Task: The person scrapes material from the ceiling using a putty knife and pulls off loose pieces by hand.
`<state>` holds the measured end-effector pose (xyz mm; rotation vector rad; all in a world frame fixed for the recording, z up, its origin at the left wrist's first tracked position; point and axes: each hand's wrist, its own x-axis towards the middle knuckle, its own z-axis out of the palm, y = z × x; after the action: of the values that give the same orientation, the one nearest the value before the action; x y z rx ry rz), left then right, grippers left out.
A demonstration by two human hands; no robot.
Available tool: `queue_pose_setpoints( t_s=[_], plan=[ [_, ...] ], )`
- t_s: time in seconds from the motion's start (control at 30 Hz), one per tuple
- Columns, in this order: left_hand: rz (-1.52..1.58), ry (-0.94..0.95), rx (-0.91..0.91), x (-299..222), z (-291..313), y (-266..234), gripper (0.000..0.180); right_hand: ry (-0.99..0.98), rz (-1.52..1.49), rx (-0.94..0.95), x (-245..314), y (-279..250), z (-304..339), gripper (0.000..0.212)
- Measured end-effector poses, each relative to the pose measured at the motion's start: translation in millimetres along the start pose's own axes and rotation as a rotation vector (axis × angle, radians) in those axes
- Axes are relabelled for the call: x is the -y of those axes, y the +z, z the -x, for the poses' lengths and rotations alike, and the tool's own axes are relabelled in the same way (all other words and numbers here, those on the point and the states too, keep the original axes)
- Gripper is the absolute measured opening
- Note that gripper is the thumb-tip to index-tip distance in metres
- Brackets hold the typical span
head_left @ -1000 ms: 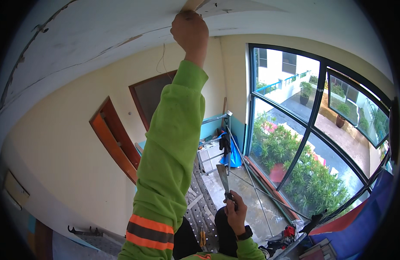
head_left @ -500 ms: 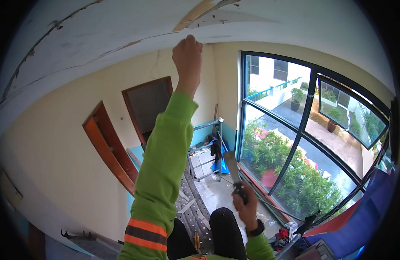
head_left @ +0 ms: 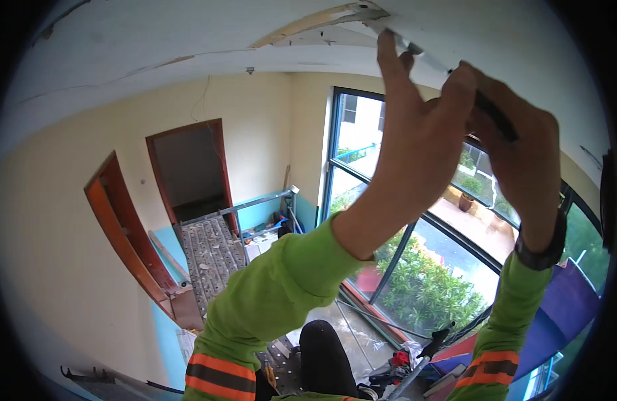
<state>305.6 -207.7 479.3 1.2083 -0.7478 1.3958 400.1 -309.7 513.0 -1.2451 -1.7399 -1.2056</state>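
Note:
A putty knife [head_left: 432,61] with a dark handle is raised to the ceiling, its pale blade reaching the end of a damaged, peeled strip [head_left: 308,25]. My right hand [head_left: 522,134] is closed round its handle; a dark watch sits on that wrist. My left hand [head_left: 425,130] is beside the blade, index finger stretched up near the ceiling and thumb spread toward the right hand. Its fingertips seem to touch the blade, but whether they press on it I cannot tell. Both arms wear green sleeves with orange and dark bands.
Below are perforated metal scaffold planks [head_left: 211,257] and a metal rail [head_left: 255,204]. A large dark-framed window [head_left: 415,224] stands at the right, above a heap of cloths and tools [head_left: 402,361]. Two doorways [head_left: 188,164] open at the left. A ceiling crack [head_left: 148,70] runs leftward.
My right hand has lifted the putty knife from low down up to the ceiling. My left hand has moved right, its fist opening beside the blade. The view has shifted right.

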Motion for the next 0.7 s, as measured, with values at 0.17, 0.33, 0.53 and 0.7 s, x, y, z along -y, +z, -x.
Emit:
queue_pose_setpoints(
  t_s=[0.17, 0.33, 0.53, 0.7],
  plan=[
    [0.004, 0.011, -0.057, 13, -8, 15, 0.075, 0.056, -0.059, 0.096, -3, -18, -16, 0.033],
    [0.027, -0.014, -0.076, 3, -8, 20, 0.074, 0.015, -0.004, 0.102, -3, -23, -22, 0.035],
    [0.045, -0.069, -0.085, -12, -9, 13, 0.073, 0.025, 0.122, 0.079, 12, -12, -27, 0.034],
    [0.038, -0.088, -0.086, -30, -6, 12, 0.072, 0.082, 0.05, 0.092, 22, -22, -30, 0.032]
  ],
)
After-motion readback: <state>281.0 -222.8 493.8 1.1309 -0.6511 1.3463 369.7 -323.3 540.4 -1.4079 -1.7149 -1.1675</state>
